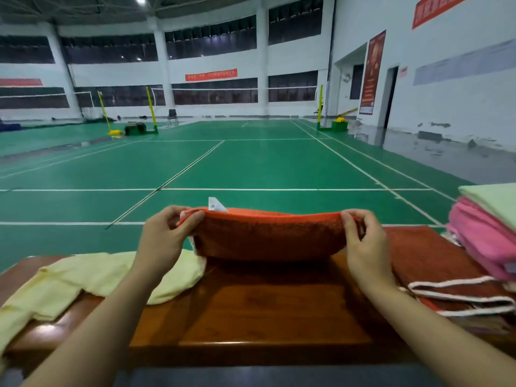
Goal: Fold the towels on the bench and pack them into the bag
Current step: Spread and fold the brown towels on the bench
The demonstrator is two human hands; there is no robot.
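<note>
**Orange towel held folded above bench, both hands engaged**

The left hand [164,236] pinches the left upper corner of the orange towel [268,238], thumb in front and fingers curled behind the edge. The right hand [363,241] pinches the right upper corner in the same manner. The towel hangs doubled between the two hands, its fold at the bottom, its lower edge just above the wooden bench [251,311]; contact with the bench surface cannot be confirmed. A white label [216,204] stands up from the towel's top edge near the left hand.

On the bench to the left lies a pale yellow towel [92,277], unfolded and rumpled, partly under the left forearm. To the right lies a dark red towel with white trim [435,263], folded in layers. Further right, at the frame edge, a pink towel [483,241] sits stacked with a light green towel [497,199] on top.

Beyond the bench extends a green court floor [251,163] with white lines.
</note>
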